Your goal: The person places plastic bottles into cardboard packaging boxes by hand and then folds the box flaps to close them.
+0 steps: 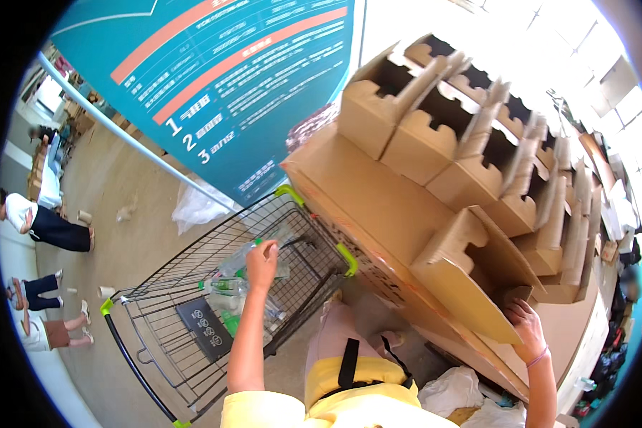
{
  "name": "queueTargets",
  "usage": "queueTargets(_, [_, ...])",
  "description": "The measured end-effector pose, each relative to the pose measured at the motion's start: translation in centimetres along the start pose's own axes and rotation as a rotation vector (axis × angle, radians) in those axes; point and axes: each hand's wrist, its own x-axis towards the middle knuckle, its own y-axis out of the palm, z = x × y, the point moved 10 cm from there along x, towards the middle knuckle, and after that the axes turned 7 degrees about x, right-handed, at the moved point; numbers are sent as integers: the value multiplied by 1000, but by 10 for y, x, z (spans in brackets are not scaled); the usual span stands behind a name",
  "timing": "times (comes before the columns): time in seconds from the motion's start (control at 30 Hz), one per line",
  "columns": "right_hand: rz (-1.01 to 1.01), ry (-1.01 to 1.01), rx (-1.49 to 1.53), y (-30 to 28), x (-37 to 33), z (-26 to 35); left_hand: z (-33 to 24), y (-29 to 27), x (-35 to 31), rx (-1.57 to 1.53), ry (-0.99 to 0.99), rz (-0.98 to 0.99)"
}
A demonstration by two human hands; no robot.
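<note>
Inside the shopping cart (310,267), the left forearm partly hides the green-capped plastic bottles (228,286). The left hand (263,258) curls over them, a green cap just beside its fingers; its grip I cannot tell. Beyond the cart, a teal banner (242,107), cut off above, bears blurred white print. Right of the cart, the right hand (525,327) pinches the near edge of an open cardboard box (446,282), its fingertips partly hidden.
</note>
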Motion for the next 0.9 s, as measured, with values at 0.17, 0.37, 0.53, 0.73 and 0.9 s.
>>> queueTargets(0.17, [98,70,23,14,19,-16,166,17,-13,298,-225,179])
queueTargets(0.37, [363,312,120,-5,11,-6,229,22,26,666,-284,73])
queueTargets(0.53, [380,482,259,-22,14,12,289,64,66,817,-253,399])
queueTargets(0.73, [398,317,110,-22,35,30,289,77,69,908,-207,540])
queueTargets(0.9, [439,332,66,4,22,32,244,73,40,1057,11,524])
